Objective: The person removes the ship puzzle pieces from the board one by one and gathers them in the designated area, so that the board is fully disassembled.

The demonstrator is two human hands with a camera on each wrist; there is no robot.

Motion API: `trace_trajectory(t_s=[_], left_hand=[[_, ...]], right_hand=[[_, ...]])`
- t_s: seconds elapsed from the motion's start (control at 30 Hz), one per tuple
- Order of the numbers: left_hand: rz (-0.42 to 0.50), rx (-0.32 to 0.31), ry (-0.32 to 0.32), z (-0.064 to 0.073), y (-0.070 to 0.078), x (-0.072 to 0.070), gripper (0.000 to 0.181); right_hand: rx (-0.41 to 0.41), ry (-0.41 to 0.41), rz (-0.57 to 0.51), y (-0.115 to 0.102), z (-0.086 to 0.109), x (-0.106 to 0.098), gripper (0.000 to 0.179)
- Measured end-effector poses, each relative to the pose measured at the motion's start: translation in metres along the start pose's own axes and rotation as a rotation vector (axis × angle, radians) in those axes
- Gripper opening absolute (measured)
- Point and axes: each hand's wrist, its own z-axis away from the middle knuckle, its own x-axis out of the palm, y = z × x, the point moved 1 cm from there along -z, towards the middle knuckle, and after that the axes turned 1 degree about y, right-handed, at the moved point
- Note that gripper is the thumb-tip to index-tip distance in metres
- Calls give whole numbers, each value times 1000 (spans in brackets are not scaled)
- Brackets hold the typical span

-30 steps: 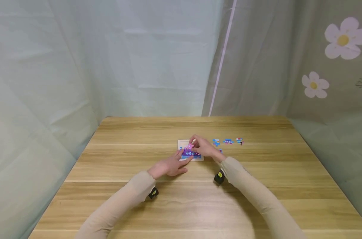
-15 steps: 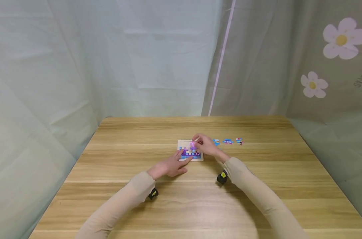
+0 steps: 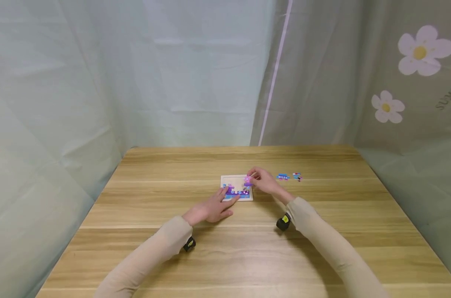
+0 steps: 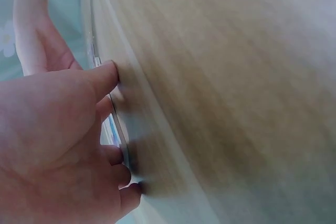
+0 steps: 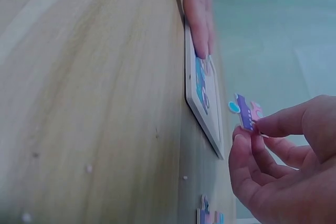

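My right hand (image 3: 264, 181) pinches a purple and pink jigsaw piece (image 5: 246, 114) between thumb and fingertips, raised above the right side of the puzzle board in the right wrist view. Light-rimmed, the puzzle board (image 3: 225, 177) has purple and blue pieces along its lower part and pale bare backing in its upper part. Across its lower left lies my left hand (image 3: 213, 207), fingers spread and extended, fingertips on the board and its pieces. From the left wrist view, the left hand (image 4: 58, 140) appears side-on, its thumb (image 4: 106, 77) close to the wooden table.
Right of the board lie loose jigsaw pieces: a blue one with windows (image 3: 283, 176) and a multicoloured one (image 3: 297, 176). The wooden table (image 3: 225, 265) meets hanging curtains (image 3: 195, 82) at its back and sides.
My right hand has drawn back rightward with the purple and pink piece, uncovering pale backing mid-board. It now hides a loose piece seen earlier. The left hand has stayed in place.
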Motion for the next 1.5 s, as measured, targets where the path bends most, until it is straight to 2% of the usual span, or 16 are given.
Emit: trace_trajectory(t_s=[0.33, 0.5, 0.73, 1.17, 1.5], left_hand=[[1, 17, 20, 1, 1, 0, 56], [-7, 17, 22, 1, 1, 1, 57], [-11, 20, 31, 0, -1, 1, 57], [0, 19, 41, 1, -2, 3, 56], [-10, 18, 46, 1, -1, 4, 57]], right_hand=[[55, 10, -39, 9, 8, -11, 23], [58, 19, -34, 14, 12, -15, 22], [96, 25, -86, 18, 17, -23, 23], [85, 69, -41, 30, 25, -45, 25], [143, 60, -129, 36, 31, -58, 28]])
